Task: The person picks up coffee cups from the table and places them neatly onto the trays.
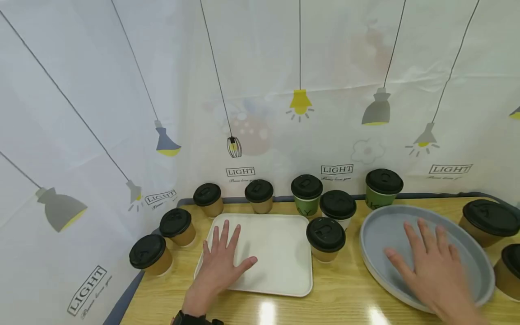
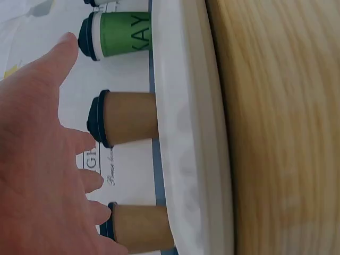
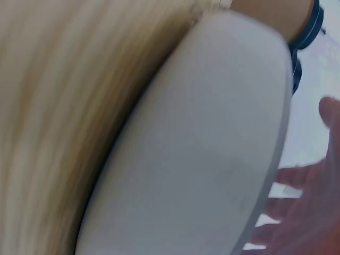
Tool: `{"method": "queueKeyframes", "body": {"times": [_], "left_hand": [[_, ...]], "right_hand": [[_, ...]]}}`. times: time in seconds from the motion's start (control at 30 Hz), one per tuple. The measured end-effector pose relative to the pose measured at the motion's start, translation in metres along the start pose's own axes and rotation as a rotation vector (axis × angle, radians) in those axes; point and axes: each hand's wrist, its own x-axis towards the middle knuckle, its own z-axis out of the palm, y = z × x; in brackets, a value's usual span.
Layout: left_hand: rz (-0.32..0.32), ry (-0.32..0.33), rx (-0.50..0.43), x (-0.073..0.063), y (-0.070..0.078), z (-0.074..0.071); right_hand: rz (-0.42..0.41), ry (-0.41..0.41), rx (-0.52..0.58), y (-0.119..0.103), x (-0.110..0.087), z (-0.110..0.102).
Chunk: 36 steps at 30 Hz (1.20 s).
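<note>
At the far left of the bench (image 1: 341, 298) stand two brown cups (image 1: 163, 262), one behind the other, each under a black lid that hides its contents. Next come two more lidded brown cups (image 1: 213, 209), upright just beyond the back edge of the white tray (image 1: 280, 257). This rectangular tray lies flat, with nothing resting on it. Above its left half hangs the left hand (image 1: 221, 266), palm down, fingers spread and pointing away, thumb stretched out to the right; it holds nothing, and the left wrist view shows a gap between fingertips and tray. A black band (image 1: 191, 319) circles that wrist.

By the tray's right side is a group of three lidded cups: a green cup (image 1: 306, 206) with dark lettering at the back, a pale cup (image 1: 344, 223) partly hidden, and a brown cup (image 1: 325, 256) in front. Farther right, another lidded green cup (image 1: 379, 199) stands behind the grey round tray (image 1: 378, 239).

The right hand (image 1: 438, 271) is over that tray, palm down, fingers fanned, thumb out to the left, gripping nothing; whether its fingertips touch the surface cannot be told. Two lidded brown cups stand beside the tray's right edge.
</note>
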Motion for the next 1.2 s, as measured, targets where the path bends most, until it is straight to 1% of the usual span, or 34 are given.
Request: {"method": "queueKeyframes", "body": {"times": [0.1, 0.13, 0.23, 0.3, 0.37, 0.4, 0.43, 0.53, 0.6, 0.67, 0.73, 0.8, 0.9, 0.97, 1.07, 1.2], "left_hand": [[-0.003, 0.015, -0.003, 0.0, -0.012, -0.004], [-0.008, 0.021, 0.004, 0.0, -0.016, -0.005], [-0.016, 0.057, 0.045, 0.002, -0.029, -0.009], [-0.033, 0.081, 0.074, 0.002, -0.038, -0.011], [-0.061, 0.087, 0.063, 0.002, -0.046, -0.014], [-0.078, 0.074, 0.044, 0.002, -0.049, -0.016], [-0.095, 0.054, 0.02, 0.001, -0.052, -0.018], [-0.141, -0.035, -0.037, -0.002, -0.058, -0.021], [-0.171, -0.095, -0.046, -0.003, -0.061, -0.023], [-0.195, -0.12, -0.042, -0.004, -0.064, -0.023], [-0.203, -0.103, -0.03, -0.005, -0.067, -0.023], [-0.194, -0.055, -0.006, -0.006, -0.07, -0.022], [-0.138, 0.052, 0.053, -0.009, -0.075, -0.02], [-0.119, 0.097, 0.086, -0.01, -0.077, -0.018], [-0.101, 0.113, 0.11, -0.009, -0.08, -0.016], [-0.095, 0.098, 0.073, -0.008, -0.081, -0.015]], "right_hand": [[-0.016, 0.079, 0.076, -0.014, -0.003, -0.001], [-0.021, 0.084, 0.088, -0.02, -0.003, -0.002], [-0.053, 0.074, 0.104, -0.044, -0.005, -0.005], [-0.085, 0.031, 0.104, -0.063, -0.006, -0.004], [-0.128, -0.005, 0.099, -0.081, -0.006, 0.001], [-0.158, -0.016, 0.095, -0.089, -0.006, 0.006], [-0.178, -0.051, 0.094, -0.097, -0.006, 0.009], [-0.239, -0.133, 0.071, -0.116, -0.005, 0.024], [-0.282, -0.174, 0.055, -0.125, -0.005, 0.034], [-0.304, -0.211, 0.047, -0.134, -0.003, 0.043], [-0.304, -0.248, 0.047, -0.143, -0.001, 0.049], [-0.292, -0.29, 0.041, -0.15, 0.002, 0.052], [-0.263, -0.333, 0.031, -0.16, 0.006, 0.055], [-0.252, -0.34, 0.021, -0.165, 0.008, 0.058], [-0.251, -0.342, 0.006, -0.168, 0.009, 0.062], [-0.257, -0.319, 0.015, -0.168, 0.007, 0.065]]}}
